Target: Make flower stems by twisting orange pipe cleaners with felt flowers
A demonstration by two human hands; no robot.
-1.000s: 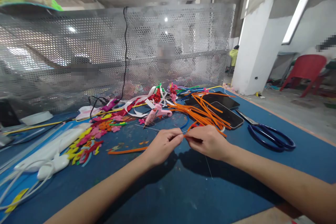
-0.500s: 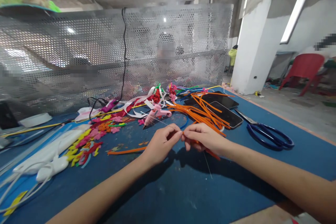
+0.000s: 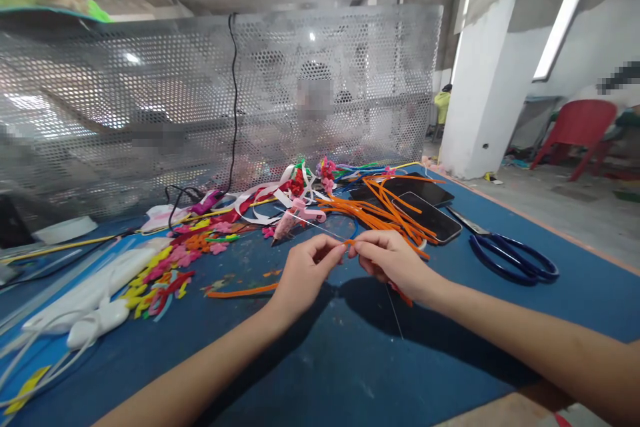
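Observation:
My left hand and my right hand meet fingertip to fingertip above the blue table. Both are pinched shut on the same orange pipe cleaner and a thin wire. The wire runs up and left from my left fingers, and another length hangs down below my right hand. The orange piece pokes out under my right palm. Just beyond my right hand lies a heap of orange pipe cleaners.
Two phones lie under the orange heap, blue-handled scissors to their right. A loose orange piece, coloured felt shapes, white ribbons and white plastic parts lie at left. A perforated metal screen stands behind.
Both hands have lifted slightly and shifted away from me, still pinched together. The wire's free end now slants further up and left.

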